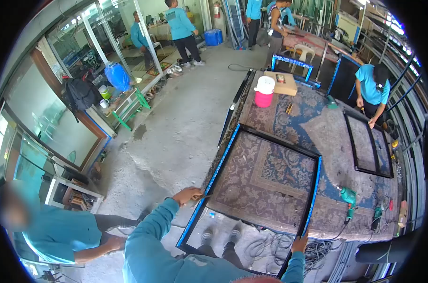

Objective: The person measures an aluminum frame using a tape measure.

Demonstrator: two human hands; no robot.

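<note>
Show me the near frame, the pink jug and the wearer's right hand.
Near frame (280, 142): head view, on its far bar.
Pink jug (263, 98): head view, on its pink body.
Right hand (299, 244): head view, on its middle.

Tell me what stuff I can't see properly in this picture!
All in the head view:
- Part of the near end of the black frame: hidden by the wearer's blue-green shirt.
- Any words on the blue tape: too small to read.
- The inside of the pink jug: hidden by its own wall and white lid.
- The head of the far worker in black trousers: cut off by the top edge.
</note>
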